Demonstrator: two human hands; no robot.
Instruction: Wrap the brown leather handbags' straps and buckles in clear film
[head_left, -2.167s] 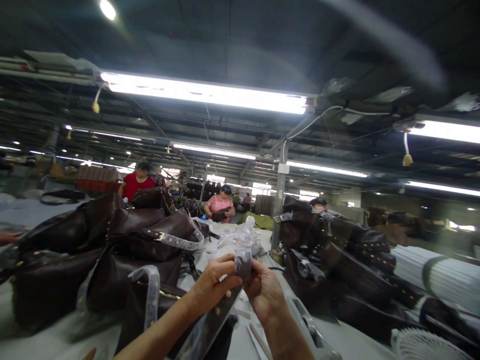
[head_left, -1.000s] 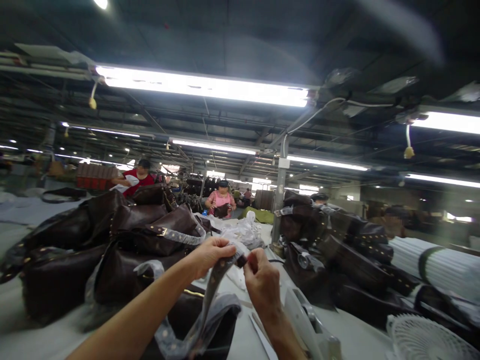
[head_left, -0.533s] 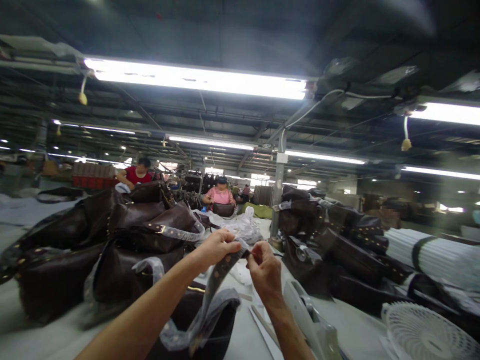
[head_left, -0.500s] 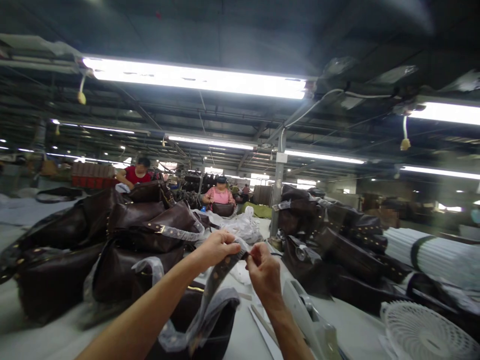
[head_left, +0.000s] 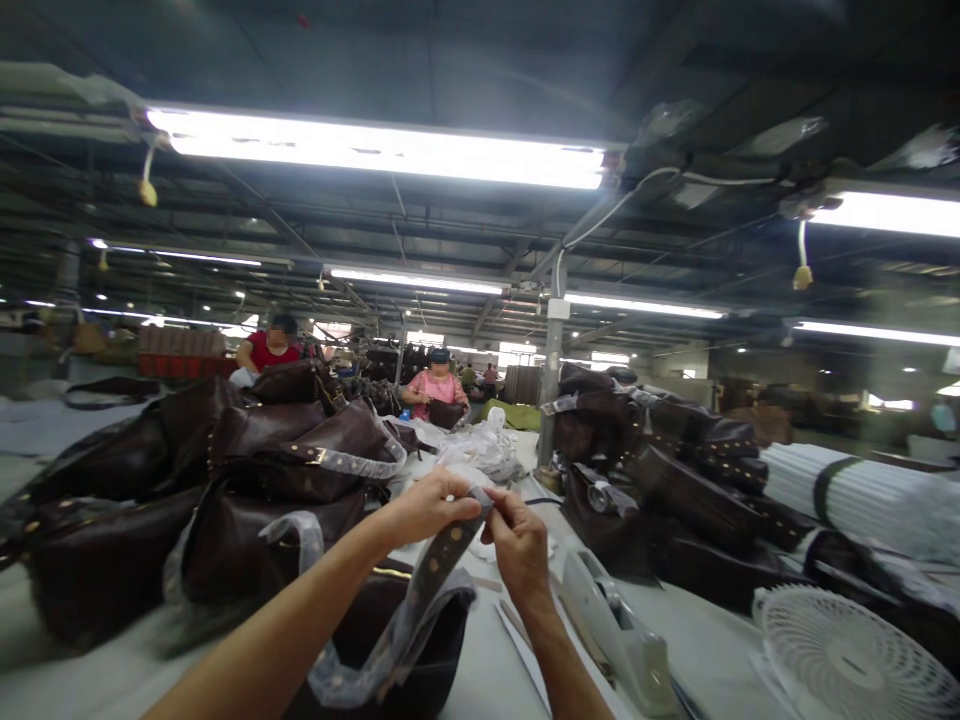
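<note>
My left hand (head_left: 435, 508) is closed on a dark studded bag strap (head_left: 444, 552), partly sleeved in clear plastic wrap (head_left: 351, 672). At the strap's upper end, the thumb and fingers of my right hand (head_left: 516, 538) pinch the same strap close beside the left fingers. What exactly lies between the right fingertips is too small to make out. Down from my hands the strap loops to a dark brown leather handbag (head_left: 442, 665) on the table, half hidden behind my left forearm.
Brown handbags (head_left: 112, 560) are heaped at left, with another pile (head_left: 697, 490) at right. A white sealing device (head_left: 615, 620), a white fan (head_left: 855, 650) and crumpled plastic (head_left: 487, 445) lie around. Two people sit across the table near a metal post (head_left: 553, 370).
My right fingers have shifted slightly left and up against the strap end, closer to my left hand. The strap's studded face shows more now. The whole view has moved a little.
</note>
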